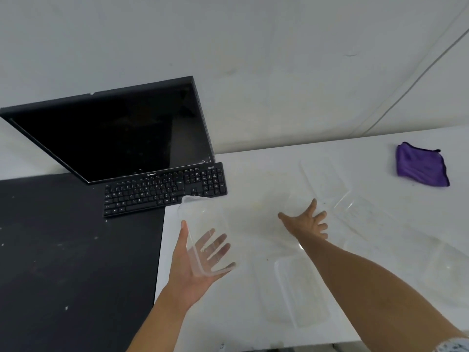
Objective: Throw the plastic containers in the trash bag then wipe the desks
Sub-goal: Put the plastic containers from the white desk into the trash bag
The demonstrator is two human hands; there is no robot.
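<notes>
On the white desk (253, 179), reaching the empty, spread right hand (307, 222) to the box (360, 214) beside it, gripping a tub (203, 219) in the left hand (193, 268).

No legible text. Faint white marks on keyboard (165, 190) keys and monitor (111, 133) lower bezel, too blurred to read.

plain white wall (253, 47) behind a black desk (63, 250) and white desk (253, 174).

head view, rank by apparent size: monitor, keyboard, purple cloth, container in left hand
1. monitor
2. keyboard and container: about alike, and the container is nearer the camera, so unranked
3. purple cloth
</notes>
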